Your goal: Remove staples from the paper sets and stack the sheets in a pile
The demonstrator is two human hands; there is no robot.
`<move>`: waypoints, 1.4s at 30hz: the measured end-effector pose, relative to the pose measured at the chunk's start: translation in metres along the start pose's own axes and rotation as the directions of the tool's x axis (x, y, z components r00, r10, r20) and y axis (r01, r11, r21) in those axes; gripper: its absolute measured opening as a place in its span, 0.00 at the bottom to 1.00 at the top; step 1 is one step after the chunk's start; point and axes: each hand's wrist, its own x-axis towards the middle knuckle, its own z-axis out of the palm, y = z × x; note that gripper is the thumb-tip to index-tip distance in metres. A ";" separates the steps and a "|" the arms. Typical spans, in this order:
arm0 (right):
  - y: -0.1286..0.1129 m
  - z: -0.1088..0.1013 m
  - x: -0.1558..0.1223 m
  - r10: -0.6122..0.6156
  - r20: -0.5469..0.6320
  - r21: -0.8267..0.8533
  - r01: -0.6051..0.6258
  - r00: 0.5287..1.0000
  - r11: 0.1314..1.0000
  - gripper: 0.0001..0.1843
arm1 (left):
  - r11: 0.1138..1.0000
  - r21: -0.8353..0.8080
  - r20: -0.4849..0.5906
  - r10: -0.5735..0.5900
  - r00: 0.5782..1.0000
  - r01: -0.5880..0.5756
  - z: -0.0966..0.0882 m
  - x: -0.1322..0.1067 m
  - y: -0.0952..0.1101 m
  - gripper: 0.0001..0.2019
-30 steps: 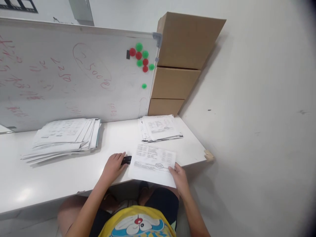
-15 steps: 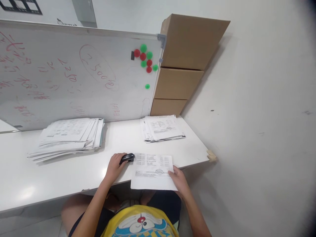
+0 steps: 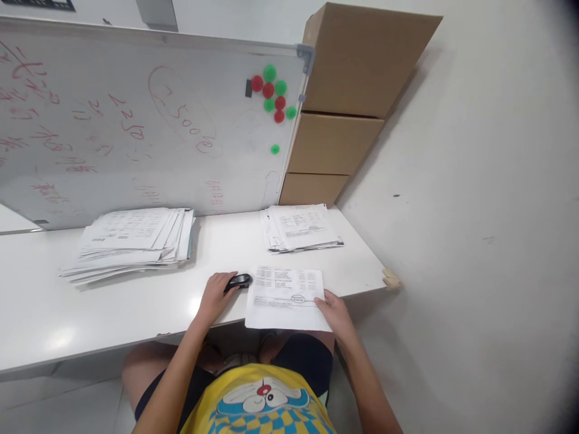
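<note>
My left hand is wrapped round a black stapler that rests on the white table. The stapler's front end sits close beside the upper left corner of a printed sheet; whether it touches the paper I cannot tell. My right hand pinches that sheet at its right edge, thumb on top and the other fingers hidden beneath. Printed rows and an oval stamp show on the sheet, and its lower part hangs over the table's front edge. Whether it is one sheet or several is unclear.
A thick stack of papers lies on the table at the left, and a smaller pile at the back right. Behind them stand a whiteboard with round magnets and stacked cardboard boxes. A wall rises on the right.
The camera view has shifted slightly, so the board and boxes appear higher. Both hands keep their holds on the stapler and the sheet, with little other visible movement.
</note>
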 end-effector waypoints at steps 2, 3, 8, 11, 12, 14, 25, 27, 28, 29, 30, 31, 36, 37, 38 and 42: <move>0.000 0.010 0.002 0.002 0.031 -0.007 -0.002 1.000 1.000 0.16 | 1.000 0.005 0.010 0.004 1.000 -0.004 0.002 0.000 0.000 0.16; 0.000 0.014 0.003 0.006 0.042 -0.009 -0.006 0.999 1.000 0.16 | 1.000 0.005 0.010 0.006 1.000 -0.006 0.002 -0.001 0.000 0.17; 0.007 0.010 0.011 -0.002 0.003 -0.122 0.002 1.000 0.993 0.14 | 1.000 0.001 -0.007 -0.007 1.000 0.007 0.001 -0.002 0.001 0.17; 0.013 0.001 0.014 -0.022 -0.020 -0.214 0.017 1.000 0.977 0.14 | 1.000 0.008 -0.008 -0.016 1.000 0.016 0.001 -0.003 0.001 0.17; 0.014 0.000 0.014 -0.029 -0.020 -0.234 0.023 0.999 0.972 0.14 | 1.000 0.012 -0.006 -0.011 1.000 0.011 0.001 -0.003 0.000 0.17; 0.015 0.000 0.014 -0.042 -0.009 -0.256 0.038 0.999 0.966 0.14 | 1.000 0.020 -0.005 0.007 1.000 -0.007 0.003 -0.004 -0.001 0.17; 0.008 0.007 0.010 -0.013 0.091 -0.202 0.031 0.996 0.979 0.15 | 0.997 0.055 -0.002 0.057 0.998 -0.057 0.003 -0.003 0.003 0.18; 0.007 0.010 0.009 0.006 0.104 -0.172 0.012 0.995 0.985 0.17 | 0.995 0.070 -0.003 0.068 0.998 -0.068 0.001 -0.003 0.004 0.18; 0.007 0.011 0.008 0.013 0.110 -0.159 0.005 0.994 0.987 0.17 | 0.993 0.084 0.003 0.082 0.997 -0.082 -0.001 -0.002 0.005 0.18; 0.007 0.012 0.007 0.017 0.112 -0.145 -0.001 0.994 0.989 0.17 | 0.990 0.101 0.012 0.100 0.995 -0.101 -0.001 -0.001 0.005 0.18; 0.007 0.013 0.006 0.020 0.110 -0.130 -0.006 0.994 0.991 0.17 | 0.986 0.119 0.021 0.118 0.993 -0.120 -0.002 0.000 0.006 0.17; 0.007 0.013 0.005 0.023 0.106 -0.113 -0.011 0.994 0.994 0.16 | 0.981 0.136 0.029 0.132 0.991 -0.135 -0.002 0.001 0.006 0.17; 0.010 0.015 0.004 0.048 0.105 -0.030 -0.045 0.993 0.999 0.18 | 0.962 0.221 0.027 0.157 0.987 -0.159 0.003 0.001 0.012 0.15; 0.010 0.016 0.005 0.050 0.105 -0.022 -0.048 0.993 0.999 0.18 | 0.957 0.240 0.025 0.162 0.987 -0.163 0.005 0.000 0.013 0.15; 0.010 0.016 0.007 0.052 0.103 -0.021 -0.050 0.993 0.999 0.18 | 0.952 0.256 0.027 0.166 0.986 -0.168 0.006 0.000 0.015 0.15; 0.010 0.016 0.015 0.025 0.092 -0.115 -0.015 0.995 0.993 0.16 | 0.946 0.273 0.034 0.172 0.984 -0.175 0.008 -0.001 0.016 0.16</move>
